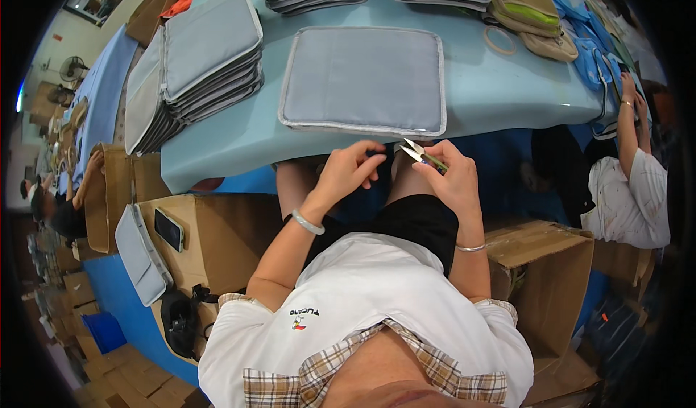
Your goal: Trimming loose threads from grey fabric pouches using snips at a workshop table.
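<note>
My right hand [449,169] grips small silver thread snips [417,152] with a dark greenish handle, blades pointing up-left just below the table edge. My left hand [350,167] is beside it, fingers loosely curled and apart, with nothing visible held. Just above both hands, a grey padded rectangular pouch [360,80] with piped edges lies flat on the light blue cloth-covered table [232,138], its lower edge along the table's front. My lap is under the hands.
Grey pouch stacks [210,52] sit left and behind; beige bags [525,5], blue straps and a ring [499,39] lie right. Cardboard boxes [536,285] flank me, one carrying a phone [168,228]. Co-workers [627,198] are at right and far left [65,208].
</note>
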`<state>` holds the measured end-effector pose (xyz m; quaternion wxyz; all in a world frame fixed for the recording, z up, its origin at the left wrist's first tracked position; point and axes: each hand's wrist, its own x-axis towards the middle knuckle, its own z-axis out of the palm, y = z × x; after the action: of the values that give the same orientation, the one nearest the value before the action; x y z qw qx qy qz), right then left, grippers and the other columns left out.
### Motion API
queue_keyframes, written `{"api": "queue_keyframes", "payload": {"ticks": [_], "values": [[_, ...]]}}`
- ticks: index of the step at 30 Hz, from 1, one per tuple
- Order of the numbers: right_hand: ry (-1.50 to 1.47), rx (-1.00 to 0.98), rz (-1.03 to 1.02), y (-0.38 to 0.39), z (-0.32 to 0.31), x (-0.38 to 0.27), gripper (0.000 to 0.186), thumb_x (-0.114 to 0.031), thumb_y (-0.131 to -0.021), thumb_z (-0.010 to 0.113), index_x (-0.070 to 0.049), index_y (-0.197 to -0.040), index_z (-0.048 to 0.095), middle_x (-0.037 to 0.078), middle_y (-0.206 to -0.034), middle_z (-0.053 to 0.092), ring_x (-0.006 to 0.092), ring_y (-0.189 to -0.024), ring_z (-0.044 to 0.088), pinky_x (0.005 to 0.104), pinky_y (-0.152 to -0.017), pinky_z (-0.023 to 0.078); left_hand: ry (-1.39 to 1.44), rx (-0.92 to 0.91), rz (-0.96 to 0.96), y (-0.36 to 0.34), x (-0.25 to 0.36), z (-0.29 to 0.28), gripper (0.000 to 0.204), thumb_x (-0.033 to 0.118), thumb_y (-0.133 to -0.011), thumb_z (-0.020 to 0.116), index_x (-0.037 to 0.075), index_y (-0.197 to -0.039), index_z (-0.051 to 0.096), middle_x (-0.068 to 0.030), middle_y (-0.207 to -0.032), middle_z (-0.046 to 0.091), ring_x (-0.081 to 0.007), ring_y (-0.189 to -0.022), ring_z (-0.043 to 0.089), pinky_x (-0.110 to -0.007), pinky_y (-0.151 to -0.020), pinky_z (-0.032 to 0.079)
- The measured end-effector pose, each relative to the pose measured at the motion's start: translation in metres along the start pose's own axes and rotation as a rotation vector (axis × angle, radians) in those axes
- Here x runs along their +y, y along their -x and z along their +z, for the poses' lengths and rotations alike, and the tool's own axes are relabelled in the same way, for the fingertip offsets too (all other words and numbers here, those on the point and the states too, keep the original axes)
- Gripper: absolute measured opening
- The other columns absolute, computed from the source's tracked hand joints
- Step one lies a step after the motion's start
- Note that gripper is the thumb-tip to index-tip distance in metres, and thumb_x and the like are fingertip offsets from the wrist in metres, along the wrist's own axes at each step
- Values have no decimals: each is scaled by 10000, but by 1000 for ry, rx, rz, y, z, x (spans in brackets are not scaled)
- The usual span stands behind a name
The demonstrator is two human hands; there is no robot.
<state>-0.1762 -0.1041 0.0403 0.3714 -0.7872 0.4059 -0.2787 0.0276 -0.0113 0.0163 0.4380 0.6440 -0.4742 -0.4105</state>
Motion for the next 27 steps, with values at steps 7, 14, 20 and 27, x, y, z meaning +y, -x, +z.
{"api": "queue_keyframes", "payload": {"ticks": [7,14,20,27], "values": [[-78,-23,47,2,-2,1,301,-212,-753,797,-17,-915,635,110,-770,702,204,-669,681,283,-613,502,387,354,-34,-14,3,41,193,129,-889,677,-13,-1019,668,-49,-606,659,-47,-397,504,-194,-378,352],[-145,33,17,4,4,13,299,-198,-750,798,-13,-920,636,110,-757,695,181,-652,669,273,-606,498,471,355,-28,-24,-4,48,158,125,-889,677,-7,-974,668,-58,-604,653,-45,-390,487,-193,-369,349],[-46,47,7,-1,10,1,293,-208,-740,801,-33,-915,643,99,-748,692,219,-654,680,297,-584,500,384,387,-43,-17,-14,46,143,129,-899,666,-6,-949,658,-56,-609,653,-46,-394,490,-192,-366,347],[117,159,-126,-3,27,10,263,-219,-752,792,-68,-909,644,87,-752,688,253,-669,682,326,-569,508,492,399,-29,-17,-14,46,135,117,-904,661,-10,-948,655,-52,-624,654,-38,-390,471,-183,-362,327]]}}
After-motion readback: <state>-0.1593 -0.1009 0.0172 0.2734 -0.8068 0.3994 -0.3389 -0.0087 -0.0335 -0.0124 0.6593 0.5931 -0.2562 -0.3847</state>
